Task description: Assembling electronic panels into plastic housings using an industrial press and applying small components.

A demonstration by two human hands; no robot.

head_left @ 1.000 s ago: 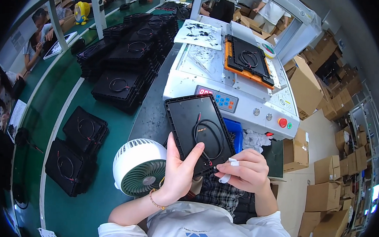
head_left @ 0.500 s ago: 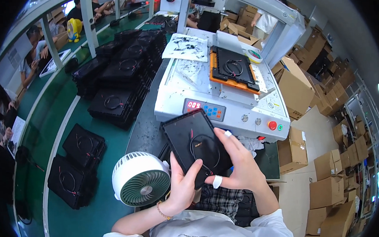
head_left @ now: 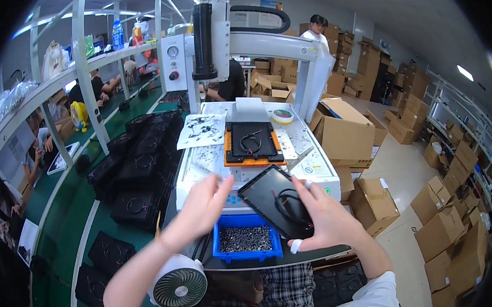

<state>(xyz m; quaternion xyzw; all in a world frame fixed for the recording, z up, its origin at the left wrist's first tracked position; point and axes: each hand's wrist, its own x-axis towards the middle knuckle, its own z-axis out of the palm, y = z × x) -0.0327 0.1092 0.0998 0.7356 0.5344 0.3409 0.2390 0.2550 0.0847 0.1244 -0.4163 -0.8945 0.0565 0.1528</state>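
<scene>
My right hand point(head_left: 327, 219) grips a black rectangular plastic casing point(head_left: 272, 196) by its right edge, with white wraps on the thumb and a finger. A coiled thin cable point(head_left: 289, 207) hangs on the casing, which is tilted over the front of a white bench machine point(head_left: 194, 185). My left hand point(head_left: 203, 208), smeared by motion, is off the casing and reaches toward the machine's front; its fingers are too blurred to read. On the machine, another black casing point(head_left: 251, 141) with a coiled cable lies in an orange fixture point(head_left: 228, 154).
Below the machine sits a blue bin point(head_left: 252, 256) of small dark metal parts. A white fan point(head_left: 181, 287) stands in front of my left forearm. Stacked black casings point(head_left: 140, 174) fill the green bench point(head_left: 92, 216) at left. Cardboard boxes point(head_left: 373, 205) stand at right.
Both hands held the casing before; my left hand has let go and moved forward. The casing has shifted right in my right hand. My view has tilted up, and the blue bin now shows.
</scene>
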